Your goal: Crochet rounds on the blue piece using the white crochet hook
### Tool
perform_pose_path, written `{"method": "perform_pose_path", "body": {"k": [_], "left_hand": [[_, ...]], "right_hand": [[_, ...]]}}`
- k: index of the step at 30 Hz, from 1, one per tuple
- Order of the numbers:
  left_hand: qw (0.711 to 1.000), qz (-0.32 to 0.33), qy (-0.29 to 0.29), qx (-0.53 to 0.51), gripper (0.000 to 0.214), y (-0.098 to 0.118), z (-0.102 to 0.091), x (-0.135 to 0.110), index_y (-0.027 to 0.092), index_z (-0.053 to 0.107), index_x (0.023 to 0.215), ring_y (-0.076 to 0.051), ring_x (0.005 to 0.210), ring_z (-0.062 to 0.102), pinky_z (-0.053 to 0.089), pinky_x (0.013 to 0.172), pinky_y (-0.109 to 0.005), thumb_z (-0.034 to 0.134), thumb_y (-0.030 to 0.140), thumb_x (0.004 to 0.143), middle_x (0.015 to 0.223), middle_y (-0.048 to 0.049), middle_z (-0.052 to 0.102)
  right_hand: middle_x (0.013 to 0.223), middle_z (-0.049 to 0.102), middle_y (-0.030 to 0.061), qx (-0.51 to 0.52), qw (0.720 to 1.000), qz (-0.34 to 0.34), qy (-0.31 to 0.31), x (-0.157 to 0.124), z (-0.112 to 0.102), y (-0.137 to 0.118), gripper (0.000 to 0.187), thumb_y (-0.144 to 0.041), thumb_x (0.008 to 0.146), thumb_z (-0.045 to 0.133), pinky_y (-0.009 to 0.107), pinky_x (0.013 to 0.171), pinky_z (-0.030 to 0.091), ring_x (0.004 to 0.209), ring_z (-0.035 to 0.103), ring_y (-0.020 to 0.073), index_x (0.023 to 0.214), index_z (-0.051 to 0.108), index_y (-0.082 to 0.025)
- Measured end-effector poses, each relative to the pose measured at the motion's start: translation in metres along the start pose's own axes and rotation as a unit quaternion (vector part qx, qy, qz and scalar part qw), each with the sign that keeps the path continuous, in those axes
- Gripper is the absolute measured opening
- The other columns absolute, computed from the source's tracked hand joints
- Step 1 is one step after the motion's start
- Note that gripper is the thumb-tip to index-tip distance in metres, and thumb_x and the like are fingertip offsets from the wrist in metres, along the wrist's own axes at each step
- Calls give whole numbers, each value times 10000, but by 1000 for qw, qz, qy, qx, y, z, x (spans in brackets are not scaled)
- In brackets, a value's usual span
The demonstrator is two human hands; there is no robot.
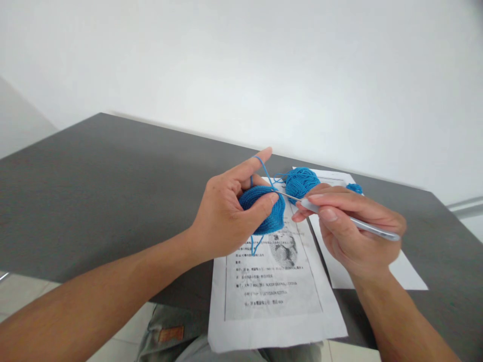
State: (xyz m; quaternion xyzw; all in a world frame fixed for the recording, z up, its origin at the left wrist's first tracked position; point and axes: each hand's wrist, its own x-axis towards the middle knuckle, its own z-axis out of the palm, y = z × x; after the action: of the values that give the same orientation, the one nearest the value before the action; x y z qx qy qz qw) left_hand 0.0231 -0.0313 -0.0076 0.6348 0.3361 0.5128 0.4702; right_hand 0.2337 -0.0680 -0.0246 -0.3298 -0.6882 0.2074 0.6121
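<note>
My left hand (226,211) pinches a round blue crocheted piece (266,211) between thumb and fingers. Its forefinger is stretched out with a strand of blue yarn (264,168) looped over it. My right hand (350,226) grips a silver crochet hook (339,213), whose thin tip points left into the edge of the piece. A ball of blue yarn (302,181) lies on the table just behind both hands, and the strand leads to it.
A dark grey table (94,191) stands against a white wall. Under my hands lies a printed sheet (271,291) that overhangs the near edge. A second white sheet (407,274) lies to the right. A small blue yarn bit (354,188) rests behind my right hand.
</note>
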Motion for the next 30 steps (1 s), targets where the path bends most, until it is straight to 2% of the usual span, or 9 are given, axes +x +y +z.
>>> {"method": "perform_pose_path", "body": {"k": [6, 19, 30], "left_hand": [[1000, 14, 6, 9, 704, -2, -1, 0, 117, 642, 1521, -86, 619, 569, 533, 597, -204, 747, 127, 825, 814, 8, 740], [996, 35, 32, 72, 677, -4, 1, -3, 194, 648, 1531, -128, 680, 655, 591, 699, -254, 739, 147, 861, 838, 0, 789], [987, 64, 35, 145, 663, -8, 0, -3, 225, 620, 1557, -152, 733, 697, 606, 841, -308, 713, 169, 903, 872, 4, 812]], "right_hand": [[895, 839, 26, -23, 999, -25, 22, 0, 4, -1, 215, -174, 965, 770, 452, 684, 634, 686, 780, 216, 1115, 860, -299], [846, 836, 20, -62, 997, -30, 46, -1, 9, -7, 251, -155, 949, 777, 458, 636, 609, 672, 762, 236, 1109, 857, -330], [864, 839, 14, -147, 987, -67, 12, -1, 11, -16, 405, -57, 906, 762, 449, 658, 630, 741, 784, 243, 1176, 838, -349]]}}
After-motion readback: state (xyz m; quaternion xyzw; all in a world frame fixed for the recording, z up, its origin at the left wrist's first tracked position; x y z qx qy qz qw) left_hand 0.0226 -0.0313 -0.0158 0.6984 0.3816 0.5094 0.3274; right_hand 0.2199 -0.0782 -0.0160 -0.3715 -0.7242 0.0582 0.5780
